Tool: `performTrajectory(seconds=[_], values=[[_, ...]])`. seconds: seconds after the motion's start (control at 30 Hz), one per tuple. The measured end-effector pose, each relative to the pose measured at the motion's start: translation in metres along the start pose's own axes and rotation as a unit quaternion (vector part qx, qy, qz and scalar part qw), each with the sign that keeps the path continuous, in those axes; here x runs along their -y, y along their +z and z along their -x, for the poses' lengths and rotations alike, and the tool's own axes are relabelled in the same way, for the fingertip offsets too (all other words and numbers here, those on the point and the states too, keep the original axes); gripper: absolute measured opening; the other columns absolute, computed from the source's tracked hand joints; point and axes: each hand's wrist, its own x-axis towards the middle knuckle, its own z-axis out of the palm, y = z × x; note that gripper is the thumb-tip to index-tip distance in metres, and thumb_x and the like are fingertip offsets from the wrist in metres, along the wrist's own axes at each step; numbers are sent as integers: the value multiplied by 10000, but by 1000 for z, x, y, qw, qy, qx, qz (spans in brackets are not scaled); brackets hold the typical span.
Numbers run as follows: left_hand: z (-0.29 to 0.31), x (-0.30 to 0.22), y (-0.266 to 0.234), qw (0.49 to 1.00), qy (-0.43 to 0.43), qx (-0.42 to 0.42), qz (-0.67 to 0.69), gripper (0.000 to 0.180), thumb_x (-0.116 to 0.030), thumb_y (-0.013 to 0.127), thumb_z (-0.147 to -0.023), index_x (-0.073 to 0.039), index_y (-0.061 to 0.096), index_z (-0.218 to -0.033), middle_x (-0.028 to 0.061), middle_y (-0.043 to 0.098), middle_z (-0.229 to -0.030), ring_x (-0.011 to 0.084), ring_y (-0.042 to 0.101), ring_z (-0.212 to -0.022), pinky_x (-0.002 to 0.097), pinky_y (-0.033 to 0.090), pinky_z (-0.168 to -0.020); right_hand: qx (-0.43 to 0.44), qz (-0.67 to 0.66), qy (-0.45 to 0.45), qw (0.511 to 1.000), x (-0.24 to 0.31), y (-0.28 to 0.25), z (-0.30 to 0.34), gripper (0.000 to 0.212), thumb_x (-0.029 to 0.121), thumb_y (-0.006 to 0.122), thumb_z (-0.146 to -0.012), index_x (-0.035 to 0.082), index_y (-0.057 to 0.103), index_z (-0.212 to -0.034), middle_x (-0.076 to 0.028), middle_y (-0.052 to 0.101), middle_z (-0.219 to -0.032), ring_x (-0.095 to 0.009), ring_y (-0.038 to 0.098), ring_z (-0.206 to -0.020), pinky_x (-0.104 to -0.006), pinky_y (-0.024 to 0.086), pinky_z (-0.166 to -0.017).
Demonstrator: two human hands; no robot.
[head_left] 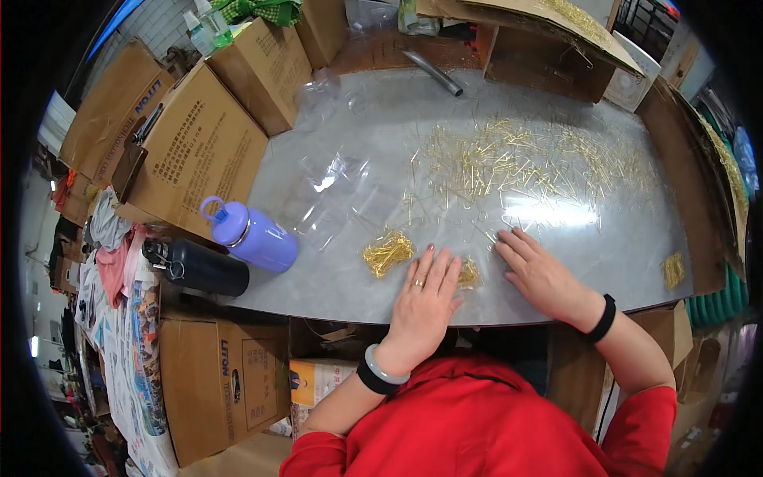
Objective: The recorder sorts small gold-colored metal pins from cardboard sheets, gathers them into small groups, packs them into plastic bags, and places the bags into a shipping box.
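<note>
My left hand (427, 298), fingers stretched out flat, lies on the grey tabletop (350, 298) by the front edge. Right beside its fingers is a small bundle of gold wire pins (470, 274), partly hidden by the hand; it seems to lie in clear plastic. Left of the fingertips sits a bigger heap of gold pins (388, 253). My right hand (544, 274) rests with extended fingers near the loose pins, holding nothing that I can see. Farther off, many thin gold pins with bent ends (509, 163) are scattered across the table.
Clear plastic bags (342, 179) lie left of the pins. A purple bottle (258, 237) and a black bottle (208, 268) lean at the left edge. Cardboard boxes (199, 139) border the table. A grey tube (433, 73) lies at the back, another pin bundle (672, 270) at far right.
</note>
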Motion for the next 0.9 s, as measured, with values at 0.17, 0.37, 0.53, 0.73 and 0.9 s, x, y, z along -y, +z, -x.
performTrajectory(seconds=[0.17, 0.37, 0.53, 0.73, 0.9], values=[[-9, 10, 9, 998, -40, -40, 11, 577, -108, 672, -883, 16, 456, -1404, 215, 412, -1461, 418, 364, -1387, 489, 362, -1118, 13, -8, 52, 999, 27, -8, 28, 514, 189, 627, -925, -30, 473, -1364, -210, 449, -1444, -415, 379, -1377, -463, 328, -1150], [-2, -14, 3, 992, -43, -120, 2, 533, -96, 704, -856, 10, 519, -1344, 203, 477, -1395, 403, 458, -1277, 467, 398, -1056, -73, -57, 119, 989, 32, 14, 55, 576, 231, 651, -913, -27, 454, -1389, -227, 423, -1464, -426, 355, -1394, -500, 305, -1154], [22, -22, 22, 995, 1, -76, 64, 478, -145, 745, -825, 2, 593, -1254, 155, 545, -1283, 353, 507, -1133, 446, 427, -966, -224, 13, 246, 943, 46, 32, 32, 555, 184, 674, -892, 8, 476, -1380, -189, 457, -1449, -433, 390, -1366, -550, 305, -1137], [-1, -34, 21, 997, -38, -39, 52, 549, -231, 785, -784, 26, 593, -1230, 138, 553, -1244, 344, 505, -1129, 431, 413, -959, -167, -82, 95, 978, 40, 38, 35, 406, 34, 600, -897, 7, 536, -1298, -167, 520, -1375, -383, 446, -1336, -501, 355, -1128], [-12, -33, 27, 998, -5, -28, 59, 631, -235, 799, -774, 61, 543, -1270, 176, 492, -1324, 370, 449, -1238, 462, 385, -1030, -141, -124, 48, 981, 21, 28, 50, 371, -9, 606, -866, 48, 595, -1232, -138, 544, -1337, -364, 468, -1315, -477, 406, -1093]])
